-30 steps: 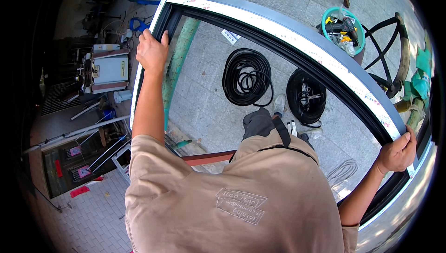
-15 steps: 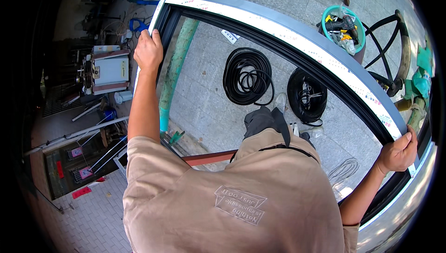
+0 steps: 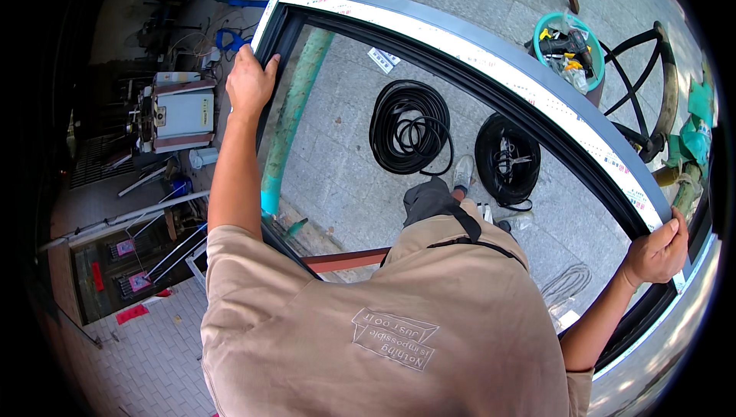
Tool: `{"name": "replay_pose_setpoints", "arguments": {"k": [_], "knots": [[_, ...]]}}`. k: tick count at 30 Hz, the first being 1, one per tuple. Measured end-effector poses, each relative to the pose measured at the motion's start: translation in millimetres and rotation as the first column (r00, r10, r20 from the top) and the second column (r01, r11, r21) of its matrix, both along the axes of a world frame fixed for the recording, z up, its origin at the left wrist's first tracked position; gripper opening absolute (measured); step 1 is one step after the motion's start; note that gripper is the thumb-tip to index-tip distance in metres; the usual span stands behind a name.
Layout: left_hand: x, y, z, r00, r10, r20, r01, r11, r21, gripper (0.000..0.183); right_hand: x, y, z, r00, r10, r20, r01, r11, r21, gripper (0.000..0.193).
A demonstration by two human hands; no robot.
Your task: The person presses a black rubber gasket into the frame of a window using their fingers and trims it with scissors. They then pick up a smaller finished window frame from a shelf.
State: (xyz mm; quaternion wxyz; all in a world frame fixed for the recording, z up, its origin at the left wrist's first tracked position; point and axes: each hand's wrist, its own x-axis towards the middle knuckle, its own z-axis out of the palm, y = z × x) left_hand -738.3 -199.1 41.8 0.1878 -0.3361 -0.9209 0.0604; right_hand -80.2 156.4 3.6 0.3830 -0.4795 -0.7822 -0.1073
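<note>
The left hand point(image 3: 251, 83) is clamped on the left side of the frame point(image 3: 460, 45); the right hand point(image 3: 655, 252) is clamped on its right end; the frame stretches between both hands, before the person point(image 3: 307, 317); through it, two black coils point(image 3: 385, 127) are visible on the paving point(image 3: 345, 72); beyond the frame, a green basin point(image 3: 538, 49) holds a drill point(image 3: 571, 44).

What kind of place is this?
Probably an outdoor work yard: there's a large rectangular grey-and-black frame with white strips, a round turquoise bucket of mixed tools, and a coil of black cord on grey stone paving.
</note>
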Motion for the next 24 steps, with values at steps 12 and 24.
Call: {"name": "replay_pose_setpoints", "arguments": {"k": [12, 24], "knots": [[-14.9, -7.5, -1.7, 0.993, -0.007, 0.118, 0.007, 1.0, -0.004, 0.055, -0.7, 0.6, -0.7, 1.0, -0.024, 0.017, 0.023, 1.0, 0.019, 0.03], [-33.7, -15.3, 20.1, 0.819, 0.031, 0.573, -0.127, 0.984, 0.127, 0.056, -1.4, -0.6, -1.9, 0.999, -0.041, 0.011, 0.041, 0.999, 0.003, 0.03]]}}
